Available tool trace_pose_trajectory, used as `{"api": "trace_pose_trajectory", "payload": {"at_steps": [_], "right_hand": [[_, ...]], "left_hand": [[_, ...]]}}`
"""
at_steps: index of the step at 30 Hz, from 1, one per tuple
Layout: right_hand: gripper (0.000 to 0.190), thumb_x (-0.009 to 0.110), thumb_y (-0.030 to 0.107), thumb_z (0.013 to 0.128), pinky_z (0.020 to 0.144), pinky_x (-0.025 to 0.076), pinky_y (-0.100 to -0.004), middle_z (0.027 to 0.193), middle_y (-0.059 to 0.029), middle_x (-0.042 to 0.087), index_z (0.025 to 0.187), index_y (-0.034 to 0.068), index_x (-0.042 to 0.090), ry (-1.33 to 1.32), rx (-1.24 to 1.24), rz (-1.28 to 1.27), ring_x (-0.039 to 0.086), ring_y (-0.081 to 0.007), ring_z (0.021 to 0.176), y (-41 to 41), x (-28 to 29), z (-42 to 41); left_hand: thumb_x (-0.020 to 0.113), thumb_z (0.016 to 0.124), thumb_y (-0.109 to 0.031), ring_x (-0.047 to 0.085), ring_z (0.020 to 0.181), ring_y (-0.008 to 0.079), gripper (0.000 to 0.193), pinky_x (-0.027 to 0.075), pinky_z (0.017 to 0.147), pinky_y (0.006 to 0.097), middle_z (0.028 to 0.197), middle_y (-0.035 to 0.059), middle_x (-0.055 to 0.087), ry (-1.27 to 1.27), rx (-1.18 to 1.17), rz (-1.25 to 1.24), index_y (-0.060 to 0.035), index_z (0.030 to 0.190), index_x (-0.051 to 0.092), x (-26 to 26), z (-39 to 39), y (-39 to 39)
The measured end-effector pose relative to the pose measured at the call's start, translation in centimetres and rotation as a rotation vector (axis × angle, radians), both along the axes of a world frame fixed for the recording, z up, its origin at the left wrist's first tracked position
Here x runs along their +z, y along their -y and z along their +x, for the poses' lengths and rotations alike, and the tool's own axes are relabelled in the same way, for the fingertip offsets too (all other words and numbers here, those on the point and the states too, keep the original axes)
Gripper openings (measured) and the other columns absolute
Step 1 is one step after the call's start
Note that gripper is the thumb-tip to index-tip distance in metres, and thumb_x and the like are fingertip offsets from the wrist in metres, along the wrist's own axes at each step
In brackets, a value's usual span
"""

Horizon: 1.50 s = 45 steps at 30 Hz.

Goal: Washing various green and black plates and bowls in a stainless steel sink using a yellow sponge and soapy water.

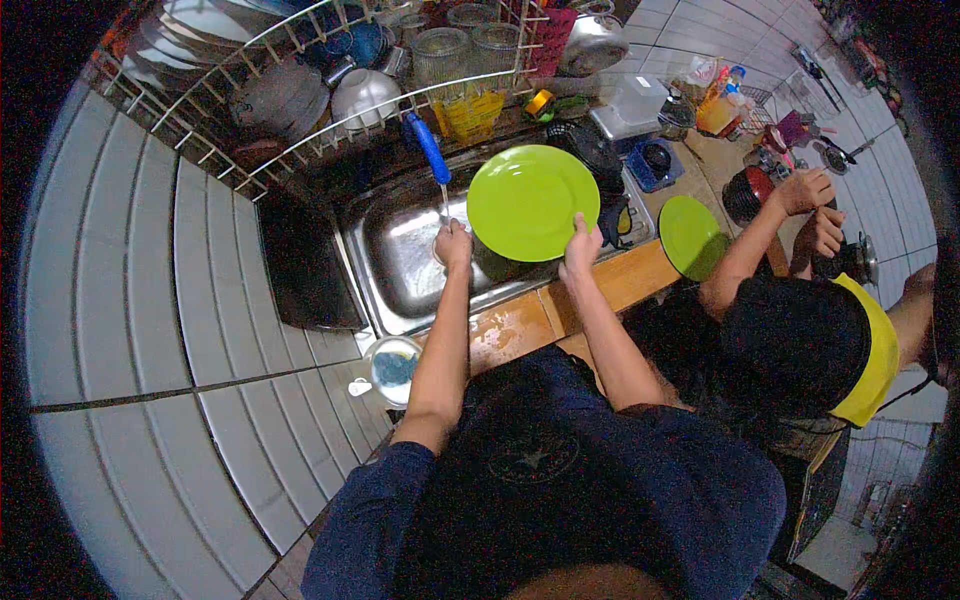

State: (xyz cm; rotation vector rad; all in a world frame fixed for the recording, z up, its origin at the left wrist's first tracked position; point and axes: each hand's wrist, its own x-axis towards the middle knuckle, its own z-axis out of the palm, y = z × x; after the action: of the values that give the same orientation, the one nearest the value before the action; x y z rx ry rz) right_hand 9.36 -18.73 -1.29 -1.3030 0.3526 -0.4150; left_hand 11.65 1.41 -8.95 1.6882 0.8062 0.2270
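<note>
My right hand (581, 247) grips the lower right rim of a lime-green plate (531, 202), thumb on its face, above the right side of a stainless steel sink (397, 270). Under a blue hose spout (430, 150) my left hand (454, 244) is in the thin stream of water; whether its fingers are apart or closed is unclear. It is left of the plate, not holding it. Another green plate (686, 236) lies tilted on the counter to the right.
A wire dish rack (420, 91) with bowls and glasses is above the sink. A tub with a sponge (394, 367) stands at the sink's lower left corner. At right, close by, another person (795, 345) works with both hands raised. A clear plastic container (634, 101) stands behind.
</note>
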Motion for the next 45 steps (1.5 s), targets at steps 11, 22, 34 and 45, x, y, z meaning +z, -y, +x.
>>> {"api": "trace_pose_trajectory", "payload": {"at_steps": [11,22,34,45], "right_hand": [[0.033,0.051,0.026,0.096,0.079,0.051,-0.0333,0.105,-0.0089,0.062,0.115,-0.001,0.054,-0.141,-0.015,0.283,0.062,-0.0189,0.092,6.9,-0.3,-5.0],[0.034,0.052,0.026,0.095,0.081,0.052,-0.0359,0.108,-0.0110,0.061,0.117,0.000,0.052,-0.238,0.019,0.347,0.061,-0.0224,0.095,7.4,-2.0,-8.8],[0.034,0.053,0.025,0.094,0.088,0.048,-0.0355,0.111,-0.0104,0.060,0.118,0.000,0.052,-0.290,0.183,0.402,0.060,-0.0217,0.100,2.1,-1.2,-9.2],[0.033,0.055,0.025,0.093,0.081,0.052,-0.0361,0.108,-0.0111,0.060,0.115,0.001,0.052,-0.357,0.172,0.399,0.061,-0.0221,0.095,1.7,-2.3,-8.5]], "left_hand": [[0.052,0.093,-0.033,0.058,0.055,0.0151,0.032,0.046,0.058,0.0315,0.064,0.0065,0.065,-0.021,-0.065,-0.169,-0.0059,0.085,0.065,0.5,0.1,-2.3],[0.051,0.088,-0.023,0.052,0.050,0.0128,0.027,0.042,0.050,0.0272,0.064,0.0071,0.061,0.075,-0.076,-0.312,0.0012,0.090,0.063,-0.1,0.4,-1.4],[0.051,0.092,-0.031,0.058,0.060,0.0166,0.032,0.045,0.058,0.0311,0.069,0.0080,0.065,0.081,-0.072,-0.242,-0.0016,0.091,0.066,-2.2,0.7,-2.9],[0.046,0.095,-0.029,0.061,0.072,0.0163,0.034,0.048,0.064,0.0300,0.080,0.0101,0.065,0.107,-0.096,-0.514,0.0003,0.095,0.064,1.0,-0.9,-3.7]]}}
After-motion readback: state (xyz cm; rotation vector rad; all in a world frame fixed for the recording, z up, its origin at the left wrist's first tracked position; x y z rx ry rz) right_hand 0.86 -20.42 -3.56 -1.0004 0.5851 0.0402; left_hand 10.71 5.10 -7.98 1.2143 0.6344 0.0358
